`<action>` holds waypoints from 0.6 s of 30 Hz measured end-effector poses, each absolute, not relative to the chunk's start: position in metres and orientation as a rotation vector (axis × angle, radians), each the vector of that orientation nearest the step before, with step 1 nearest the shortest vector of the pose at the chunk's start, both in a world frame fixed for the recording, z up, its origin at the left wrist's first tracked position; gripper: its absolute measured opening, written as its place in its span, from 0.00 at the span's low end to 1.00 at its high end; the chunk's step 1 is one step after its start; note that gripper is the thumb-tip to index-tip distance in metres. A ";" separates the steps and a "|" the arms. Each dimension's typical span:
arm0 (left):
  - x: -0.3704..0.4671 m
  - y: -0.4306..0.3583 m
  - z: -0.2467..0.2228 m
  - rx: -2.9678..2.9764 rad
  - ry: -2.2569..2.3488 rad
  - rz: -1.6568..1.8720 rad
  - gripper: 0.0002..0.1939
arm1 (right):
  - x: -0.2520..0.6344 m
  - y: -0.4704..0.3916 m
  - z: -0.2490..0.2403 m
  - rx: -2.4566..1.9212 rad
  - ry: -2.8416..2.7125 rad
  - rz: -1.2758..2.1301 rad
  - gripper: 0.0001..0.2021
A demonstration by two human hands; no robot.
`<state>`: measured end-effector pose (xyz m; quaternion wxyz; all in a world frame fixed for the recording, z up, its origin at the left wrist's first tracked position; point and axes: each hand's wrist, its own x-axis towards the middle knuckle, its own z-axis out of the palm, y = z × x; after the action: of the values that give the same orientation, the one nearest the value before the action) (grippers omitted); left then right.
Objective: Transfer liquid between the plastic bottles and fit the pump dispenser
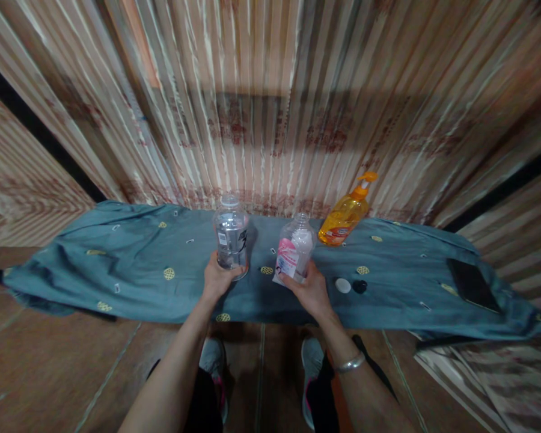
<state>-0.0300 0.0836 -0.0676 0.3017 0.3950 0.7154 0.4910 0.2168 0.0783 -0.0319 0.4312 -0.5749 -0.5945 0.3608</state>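
One large striped sheet (261, 60) rises behind the patterned blue-green cloth (135, 264) on which our things lie. Toward the back right, an orange pump bottle (342, 219) stands apart from both hands, probably so that it is out of their way. Nearer the middle is a clear bottle (231, 237); our left hand (219, 278) is clamped around its lower part, thumb across the front, presumably to steady so light a body while leaving the neck free. To its right, a gap between them, our right hand (311, 287) grips the pink-labelled bottle (291, 255) just as low, likely for the same reason. We cannot tell what, if anything, either bottle contains. Far right, we see a dark flat device (472, 284), perhaps laid there for safety. Smallest, a white cap (342, 285) and a black cap (359, 286) lie just beside one another near our right hand, perhaps paired so neither strays.
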 end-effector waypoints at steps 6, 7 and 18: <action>-0.018 0.077 -0.060 1.071 1.725 1.322 0.20 | 0.221 0.081 -0.030 -1.457 -1.485 0.880 0.24; -0.016 0.076 -0.058 1.067 1.696 1.338 0.19 | 0.221 0.081 -0.030 -1.463 -1.486 0.872 0.24; -0.002 0.067 -0.048 0.769 1.393 1.506 0.16 | 0.229 0.085 -0.037 -1.505 -1.478 0.791 0.24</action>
<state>-0.0021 0.0674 -0.0478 0.4578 0.3121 0.5652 0.6112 0.2289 0.0855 -0.0368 0.4300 -0.6031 -0.5925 0.3168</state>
